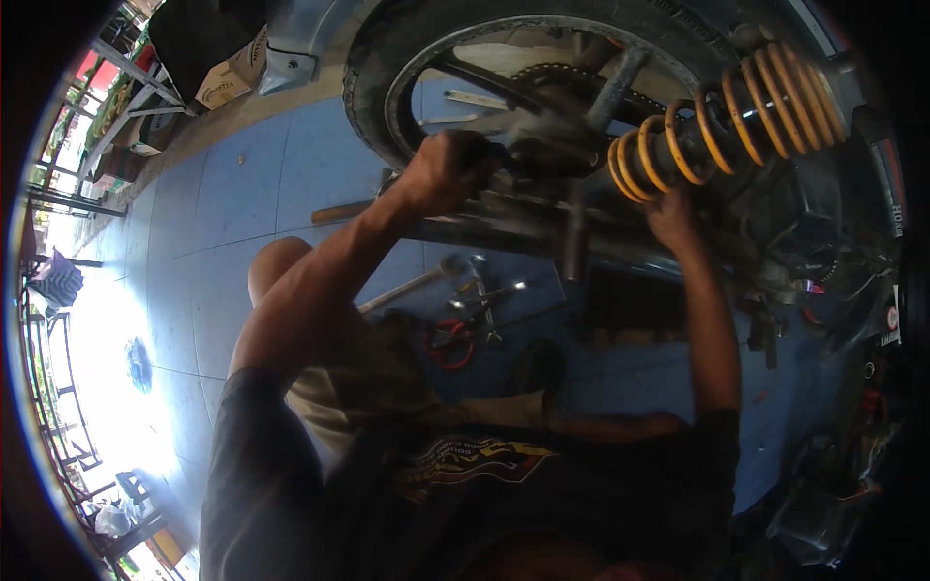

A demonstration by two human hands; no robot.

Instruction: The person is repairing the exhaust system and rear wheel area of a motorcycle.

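Observation:
My left hand (448, 174) is closed in a fist beside the hub of a motorcycle's rear wheel (373, 102). Whatever it grips is dark and blurred against the axle area. My right hand (670, 218) reaches up to the underside of a shock absorber with a yellow coil spring (712, 131). Its fingers are mostly hidden at the lower coils, so their grip does not show. A dark exhaust pipe (436, 230) runs below the wheel, between my two forearms. Behind the spokes a chain and sprocket (557, 73) show in part.
On the blue tiled floor (242, 208) below the pipe lie a long-handled hammer (407, 286), several metal wrenches (484, 295) and a red-handled tool (450, 346). A wrench (475, 99) rests beyond the wheel. Cardboard boxes (228, 82) stand at the far left.

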